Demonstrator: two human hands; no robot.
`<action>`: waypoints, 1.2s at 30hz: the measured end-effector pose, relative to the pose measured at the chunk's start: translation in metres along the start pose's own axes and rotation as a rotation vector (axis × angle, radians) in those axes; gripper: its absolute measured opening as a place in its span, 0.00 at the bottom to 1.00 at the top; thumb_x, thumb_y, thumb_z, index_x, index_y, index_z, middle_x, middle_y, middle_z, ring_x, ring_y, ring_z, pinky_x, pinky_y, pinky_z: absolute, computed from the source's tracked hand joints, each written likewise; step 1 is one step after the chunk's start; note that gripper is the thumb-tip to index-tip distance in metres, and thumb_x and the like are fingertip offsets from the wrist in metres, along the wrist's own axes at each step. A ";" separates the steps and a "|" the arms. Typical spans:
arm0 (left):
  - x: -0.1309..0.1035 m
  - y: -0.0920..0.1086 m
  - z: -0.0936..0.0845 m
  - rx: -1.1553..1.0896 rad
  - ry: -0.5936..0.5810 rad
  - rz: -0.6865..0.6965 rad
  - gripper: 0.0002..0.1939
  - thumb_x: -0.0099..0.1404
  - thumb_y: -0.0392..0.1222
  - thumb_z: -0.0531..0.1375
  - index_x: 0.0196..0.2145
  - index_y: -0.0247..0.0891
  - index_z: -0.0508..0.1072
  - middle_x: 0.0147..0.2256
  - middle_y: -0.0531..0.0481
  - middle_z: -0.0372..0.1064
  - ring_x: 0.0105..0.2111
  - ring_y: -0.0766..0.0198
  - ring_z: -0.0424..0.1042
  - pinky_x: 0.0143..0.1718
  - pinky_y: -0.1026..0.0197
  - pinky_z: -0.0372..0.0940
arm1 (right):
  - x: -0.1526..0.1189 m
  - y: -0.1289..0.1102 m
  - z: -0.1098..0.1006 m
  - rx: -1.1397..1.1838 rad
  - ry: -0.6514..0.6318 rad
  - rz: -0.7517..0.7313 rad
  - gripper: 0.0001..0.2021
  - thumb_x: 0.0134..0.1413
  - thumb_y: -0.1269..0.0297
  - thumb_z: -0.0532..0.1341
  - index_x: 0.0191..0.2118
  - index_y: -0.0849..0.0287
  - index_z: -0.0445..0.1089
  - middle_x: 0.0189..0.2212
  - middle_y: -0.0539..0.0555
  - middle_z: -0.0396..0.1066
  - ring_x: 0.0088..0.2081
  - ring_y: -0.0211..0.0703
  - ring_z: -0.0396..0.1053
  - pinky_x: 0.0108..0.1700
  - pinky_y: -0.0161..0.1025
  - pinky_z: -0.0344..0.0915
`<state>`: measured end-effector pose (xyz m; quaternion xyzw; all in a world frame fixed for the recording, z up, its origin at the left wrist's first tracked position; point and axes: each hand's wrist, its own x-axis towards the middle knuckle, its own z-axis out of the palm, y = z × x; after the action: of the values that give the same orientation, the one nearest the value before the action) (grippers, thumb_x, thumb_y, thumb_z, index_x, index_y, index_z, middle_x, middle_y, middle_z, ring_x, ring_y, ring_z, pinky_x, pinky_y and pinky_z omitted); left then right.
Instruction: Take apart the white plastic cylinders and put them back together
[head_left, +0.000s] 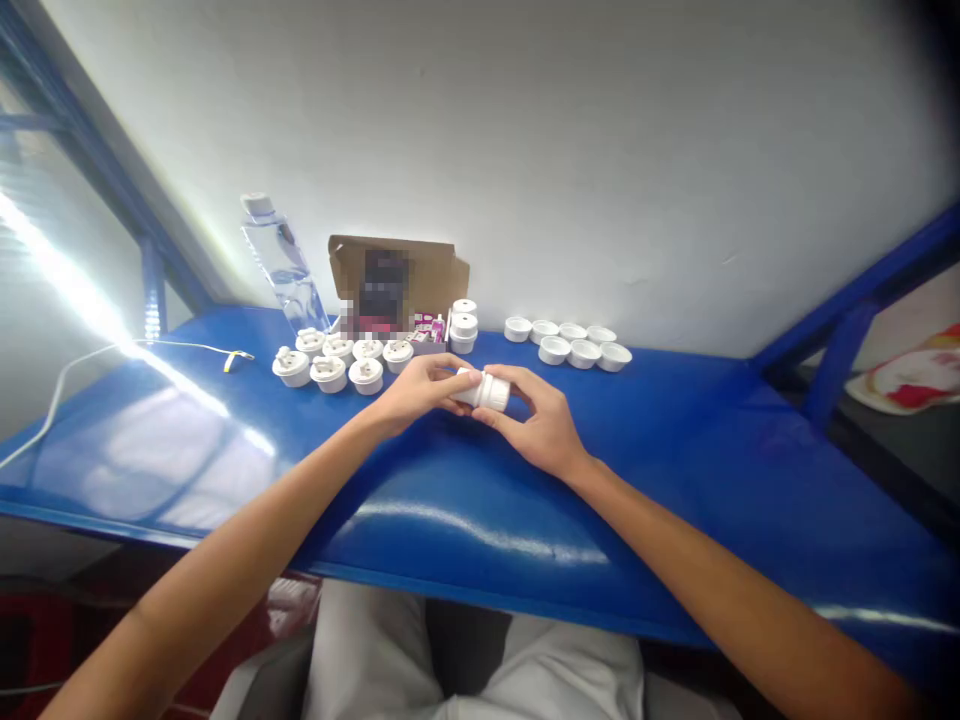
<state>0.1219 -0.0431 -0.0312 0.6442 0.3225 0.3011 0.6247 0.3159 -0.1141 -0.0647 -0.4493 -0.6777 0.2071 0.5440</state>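
Note:
Between my two hands, just above the blue table, a white plastic cylinder [491, 393] lies on its side, with a ribbed band at its right end. My left hand [426, 386] is closed around the left end, its thumb across the top. On the right end are the curled fingers and thumb of my right hand [541, 416]. Part of the cylinder is hidden by the fingers. Left of my hands stand several round white pieces [328, 376] with raised fittings and holes on top. Behind the cylinder, two white round pieces [463, 330] are stacked.
Several shallow white cups [583, 352] form two rows at the back right. An open cardboard box [439, 272], partly blurred out, stands near the wall beside a clear water bottle [289, 265]. A white cable [82, 358] crosses the left of the blue table [720, 440]. Blue frame posts flank both sides.

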 end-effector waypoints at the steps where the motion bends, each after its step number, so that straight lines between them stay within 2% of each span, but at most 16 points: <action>1: 0.000 0.000 0.000 0.000 -0.009 0.031 0.25 0.58 0.56 0.71 0.43 0.32 0.76 0.34 0.45 0.76 0.33 0.62 0.76 0.38 0.57 0.72 | 0.000 0.000 0.000 0.044 -0.004 0.049 0.25 0.50 0.55 0.74 0.53 0.54 0.74 0.50 0.57 0.78 0.50 0.54 0.77 0.57 0.52 0.73; 4: -0.001 0.002 -0.001 0.001 -0.010 0.174 0.23 0.56 0.50 0.74 0.43 0.33 0.76 0.40 0.46 0.75 0.41 0.61 0.75 0.43 0.60 0.70 | 0.000 0.003 0.002 0.194 -0.017 0.197 0.28 0.49 0.53 0.74 0.55 0.55 0.72 0.48 0.57 0.79 0.44 0.52 0.80 0.50 0.50 0.77; 7: -0.003 0.004 -0.001 0.007 -0.012 0.217 0.24 0.53 0.47 0.75 0.43 0.34 0.75 0.42 0.46 0.75 0.42 0.61 0.74 0.44 0.61 0.69 | 0.000 0.005 0.002 0.155 -0.007 0.160 0.29 0.49 0.54 0.74 0.57 0.55 0.72 0.48 0.56 0.79 0.44 0.52 0.79 0.51 0.50 0.77; 10: -0.004 0.007 0.000 -0.020 -0.004 0.147 0.25 0.53 0.50 0.75 0.43 0.34 0.75 0.39 0.46 0.76 0.38 0.61 0.75 0.42 0.60 0.70 | -0.001 0.002 -0.001 -0.018 0.028 -0.022 0.25 0.53 0.58 0.72 0.57 0.52 0.74 0.53 0.56 0.77 0.50 0.53 0.78 0.56 0.51 0.75; 14: -0.003 0.007 0.003 -0.074 0.025 0.011 0.25 0.62 0.60 0.67 0.37 0.31 0.74 0.31 0.47 0.74 0.29 0.63 0.75 0.35 0.58 0.71 | -0.001 -0.004 -0.004 -0.137 0.010 -0.248 0.17 0.62 0.64 0.65 0.56 0.48 0.76 0.56 0.55 0.75 0.58 0.51 0.73 0.64 0.51 0.68; 16: -0.003 0.005 0.003 -0.083 0.007 0.022 0.23 0.61 0.58 0.68 0.37 0.32 0.74 0.32 0.47 0.74 0.31 0.63 0.75 0.37 0.59 0.71 | -0.001 -0.004 -0.004 -0.128 0.007 -0.211 0.19 0.60 0.62 0.68 0.57 0.49 0.75 0.55 0.55 0.76 0.55 0.52 0.75 0.61 0.51 0.71; 19: -0.002 0.001 0.001 -0.081 -0.012 0.099 0.22 0.57 0.52 0.72 0.40 0.33 0.74 0.36 0.47 0.76 0.37 0.62 0.76 0.42 0.60 0.70 | -0.001 0.000 -0.002 -0.082 0.004 -0.041 0.27 0.53 0.57 0.73 0.59 0.51 0.74 0.52 0.56 0.78 0.46 0.52 0.79 0.52 0.50 0.77; 21: -0.003 0.000 -0.001 -0.082 -0.014 0.134 0.23 0.55 0.50 0.74 0.42 0.34 0.75 0.38 0.47 0.76 0.39 0.63 0.75 0.43 0.60 0.69 | -0.001 0.002 -0.001 -0.074 0.006 -0.017 0.28 0.51 0.57 0.74 0.59 0.51 0.73 0.50 0.56 0.79 0.44 0.52 0.80 0.50 0.50 0.78; 24: -0.003 0.001 -0.001 -0.125 -0.032 0.103 0.23 0.55 0.50 0.74 0.42 0.34 0.75 0.39 0.47 0.76 0.39 0.63 0.75 0.42 0.61 0.70 | -0.001 0.002 -0.002 -0.134 0.013 -0.159 0.24 0.56 0.61 0.71 0.59 0.50 0.74 0.53 0.56 0.78 0.51 0.53 0.77 0.56 0.50 0.75; 27: -0.004 0.005 0.002 -0.165 -0.029 -0.003 0.24 0.62 0.58 0.68 0.39 0.31 0.75 0.33 0.45 0.75 0.31 0.64 0.75 0.34 0.61 0.70 | -0.001 -0.002 -0.004 -0.192 0.001 -0.296 0.18 0.64 0.66 0.63 0.58 0.47 0.75 0.58 0.55 0.74 0.59 0.51 0.73 0.63 0.50 0.69; 29: -0.004 0.006 0.004 -0.131 -0.018 -0.049 0.27 0.65 0.62 0.63 0.37 0.30 0.74 0.29 0.45 0.74 0.25 0.65 0.72 0.28 0.62 0.66 | -0.002 -0.004 -0.005 -0.202 -0.011 -0.321 0.18 0.66 0.67 0.61 0.58 0.47 0.75 0.59 0.55 0.73 0.60 0.50 0.71 0.64 0.51 0.68; 32: -0.004 0.007 0.004 -0.064 -0.009 -0.022 0.25 0.65 0.61 0.65 0.37 0.32 0.73 0.28 0.48 0.72 0.24 0.68 0.70 0.25 0.65 0.60 | -0.002 -0.004 -0.004 -0.177 -0.008 -0.228 0.20 0.61 0.62 0.66 0.59 0.49 0.74 0.57 0.55 0.75 0.55 0.53 0.75 0.61 0.52 0.71; 36: -0.005 0.005 0.001 -0.021 -0.014 0.143 0.22 0.57 0.51 0.72 0.42 0.35 0.74 0.37 0.48 0.74 0.37 0.65 0.73 0.38 0.64 0.65 | -0.001 -0.004 -0.001 -0.015 -0.020 0.089 0.29 0.51 0.52 0.73 0.57 0.55 0.73 0.44 0.57 0.81 0.38 0.52 0.80 0.45 0.50 0.79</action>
<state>0.1202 -0.0477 -0.0262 0.6611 0.2682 0.3440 0.6105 0.3157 -0.1173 -0.0619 -0.4810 -0.6642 0.2304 0.5239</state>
